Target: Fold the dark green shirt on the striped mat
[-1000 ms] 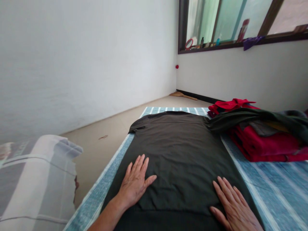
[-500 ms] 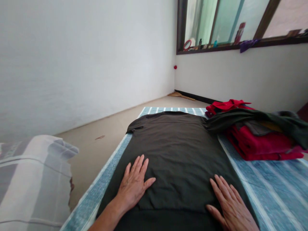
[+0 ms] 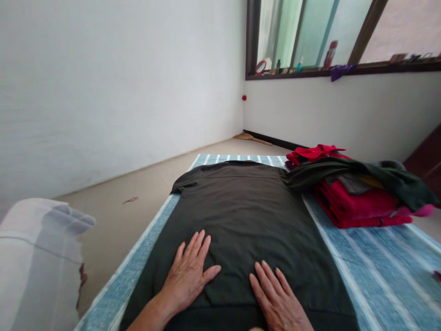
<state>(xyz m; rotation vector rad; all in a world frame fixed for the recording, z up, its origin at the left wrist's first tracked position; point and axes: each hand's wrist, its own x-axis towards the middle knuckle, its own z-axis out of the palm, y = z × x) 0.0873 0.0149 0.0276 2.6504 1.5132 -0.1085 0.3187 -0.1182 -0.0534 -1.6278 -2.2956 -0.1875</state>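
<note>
Dark green and unfolded, the garment [image 3: 234, 216] lies spread on the blue striped cover [image 3: 379, 255], some creases left, its far right sleeve [image 3: 344, 166] draped over the red clothes [image 3: 365, 202], my left hand [image 3: 186, 271] and right hand [image 3: 279, 301] flat on its near half, grasping nothing.

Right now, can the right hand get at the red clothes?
Probably yes, stretching: the right hand rests on the dark garment; nothing blocks the near side of the red clothes, though a dark sleeve drapes over them.
</note>
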